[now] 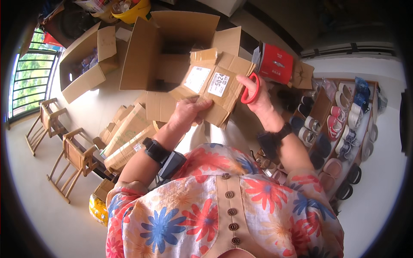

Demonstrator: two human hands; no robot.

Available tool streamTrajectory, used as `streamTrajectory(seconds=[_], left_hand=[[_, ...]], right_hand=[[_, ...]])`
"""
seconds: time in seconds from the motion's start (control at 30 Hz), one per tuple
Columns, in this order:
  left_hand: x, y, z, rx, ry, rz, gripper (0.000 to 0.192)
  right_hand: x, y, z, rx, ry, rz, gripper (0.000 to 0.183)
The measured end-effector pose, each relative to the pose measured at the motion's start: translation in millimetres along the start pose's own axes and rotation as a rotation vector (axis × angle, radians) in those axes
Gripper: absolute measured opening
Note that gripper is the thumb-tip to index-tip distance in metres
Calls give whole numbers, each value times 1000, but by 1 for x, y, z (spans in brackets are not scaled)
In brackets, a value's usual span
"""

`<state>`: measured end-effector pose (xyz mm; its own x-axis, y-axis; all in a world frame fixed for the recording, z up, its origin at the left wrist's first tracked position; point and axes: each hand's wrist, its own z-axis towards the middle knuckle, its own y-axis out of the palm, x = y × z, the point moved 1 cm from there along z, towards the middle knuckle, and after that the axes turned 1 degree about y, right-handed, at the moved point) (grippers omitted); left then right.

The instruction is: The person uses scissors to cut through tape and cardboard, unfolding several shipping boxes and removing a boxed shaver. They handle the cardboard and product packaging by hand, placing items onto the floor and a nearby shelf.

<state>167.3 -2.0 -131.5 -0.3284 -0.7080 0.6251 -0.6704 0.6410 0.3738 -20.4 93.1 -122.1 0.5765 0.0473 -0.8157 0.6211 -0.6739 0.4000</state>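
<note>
A flattened cardboard box (222,72) with two white labels bearing writing is held up in front of me. My left hand (193,109) grips its lower left edge, thumb on top. At its right edge is my right hand (258,93), the thumb pressed on the cardboard. A red loop handle (252,88), apparently of scissors, is also in that hand; any blades are hidden. Just beyond stands a large open cardboard box (140,59) with its flaps spread. Its inside is dark and partly covered by the flattened box.
Folded cardboard (125,135) leans at the lower left, near two small wooden chairs (75,150). Another open carton (80,61) holds small items. A red box (276,64) stands beyond my right hand. The shoe rack (338,129) carries several pairs along the right wall.
</note>
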Motion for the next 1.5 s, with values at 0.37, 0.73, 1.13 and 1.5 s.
streamTrajectory(seconds=[0.37,0.73,1.13,1.5], left_hand=[[-34,-69,10,-485,-268,181,55],[-70,-78,35,-95,-229,-112,45],[-101,-12,86,38,-195,318,29],[-123,-59,134,237,-215,468,31]], right_hand=[[3,-47,-4,92,-21,-108,29],[47,-97,-32,72,267,28,22],[51,-189,-53,235,301,-205,31],[31,-358,-38,606,192,-201,25]])
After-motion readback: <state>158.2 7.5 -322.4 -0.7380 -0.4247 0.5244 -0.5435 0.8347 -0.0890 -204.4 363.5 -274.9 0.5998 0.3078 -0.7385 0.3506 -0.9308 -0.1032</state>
